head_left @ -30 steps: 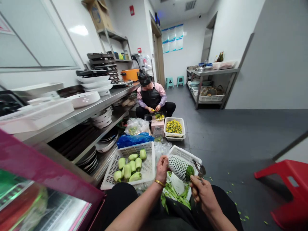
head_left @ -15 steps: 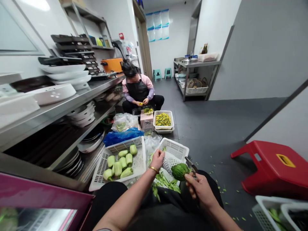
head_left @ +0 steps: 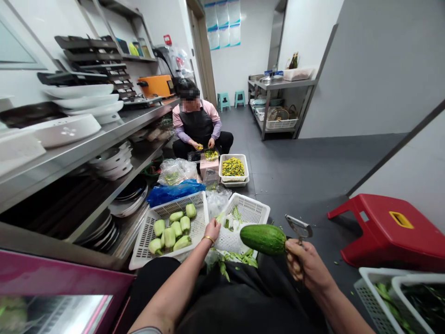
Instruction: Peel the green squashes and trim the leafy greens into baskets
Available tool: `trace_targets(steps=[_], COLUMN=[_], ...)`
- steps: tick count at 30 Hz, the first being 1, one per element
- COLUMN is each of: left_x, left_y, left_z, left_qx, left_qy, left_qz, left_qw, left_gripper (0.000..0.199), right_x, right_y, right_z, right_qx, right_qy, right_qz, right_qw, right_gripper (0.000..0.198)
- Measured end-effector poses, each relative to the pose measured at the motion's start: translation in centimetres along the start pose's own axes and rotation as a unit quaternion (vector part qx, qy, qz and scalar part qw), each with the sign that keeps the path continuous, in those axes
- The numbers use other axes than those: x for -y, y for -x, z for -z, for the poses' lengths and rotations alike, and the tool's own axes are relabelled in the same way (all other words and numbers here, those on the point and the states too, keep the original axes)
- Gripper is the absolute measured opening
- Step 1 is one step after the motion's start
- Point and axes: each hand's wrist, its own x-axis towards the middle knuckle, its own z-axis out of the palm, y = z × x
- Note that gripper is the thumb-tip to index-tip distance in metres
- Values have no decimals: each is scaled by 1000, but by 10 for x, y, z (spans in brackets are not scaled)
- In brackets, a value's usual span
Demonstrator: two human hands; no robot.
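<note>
Gripping green gourd (head_left: 263,239) by right end, near basket (head_left: 256,211), right hand (head_left: 301,260) also holds peeler (head_left: 300,226) in curled fingers; left hand (head_left: 212,230) seemingly pinches white foam net (head_left: 229,239), left of gourd.

One dark-green gourd (head_left: 263,239), one peeler (head_left: 306,229), at least eight pale gourds (head_left: 176,228); one red stool (head_left: 378,215), two teal stools (head_left: 224,96), six wall sheets (head_left: 223,16).
</note>
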Motion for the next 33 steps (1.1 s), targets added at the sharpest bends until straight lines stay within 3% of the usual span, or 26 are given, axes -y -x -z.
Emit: trace_targets(steps=[4,8,10,12,14,16,18,19,21,23,27,31,33], left_x=[-5,-44,-69,-90,-98,-92,-74,-63,-42,-27,-22,-27,-27], left_y=[-2,14,34,57,76,85,85,81,72,61,47,38,33], left_z=[2,21,33,40,40,35,29,27,28,34,47,46,42], left_qx=[8,39,129,250,300,264,219,213,218,230,253,266,258], left_qy=[2,16,39,63,87,135,244,317,454,535,589,584,574], left_qz=[12,-46,-136,-248,-307,-277,-178,-106,42,129,109,90,94], left_qw=[1000,998,982,934,899,914,928,918,863,803,759,762,772], left_gripper=[22,24,44,67,81,81,70,62,49,44,51,55,55], right_x=[15,14,9,3,-1,-1,2,2,1,-8,-28,-22,-15], right_y=[-7,-24,-32,-39,-46,-56,-67,-71,-76,-75,-68,-71,-76], right_z=[5,1,-4,-13,-26,-40,-53,-59,-68,-73,-81,-97,-107], right_qx=[-23,-7,20,59,100,128,145,150,157,169,196,156,138], right_qy=[14,71,106,124,120,108,98,93,86,99,182,233,276], right_qz=[41,26,4,-21,-42,-52,-46,-38,-26,-21,8,83,145], right_qw=[999,997,994,990,987,984,984,984,984,980,964,956,940], right_gripper=[52,48,46,44,43,43,44,45,48,48,43,33,28])
